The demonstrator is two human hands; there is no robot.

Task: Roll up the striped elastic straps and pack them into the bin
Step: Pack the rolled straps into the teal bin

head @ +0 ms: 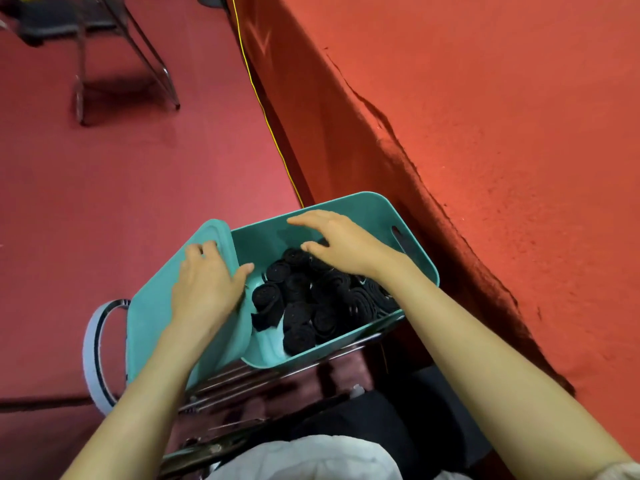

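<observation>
Rolled straps (304, 299) fill the bin (349, 200) — right hand (343, 244) spread over them, left hand (207, 282) gripping what seems the lid (152, 317) — closing looks next.

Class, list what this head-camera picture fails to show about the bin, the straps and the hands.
Stripes on the rolled straps: head view, too dark and blurred.
Straps beneath the right hand: head view, hidden by it.
Underside of the lid: head view, turned away beneath the left hand.
The chair: head view, cut off by the top edge.
</observation>
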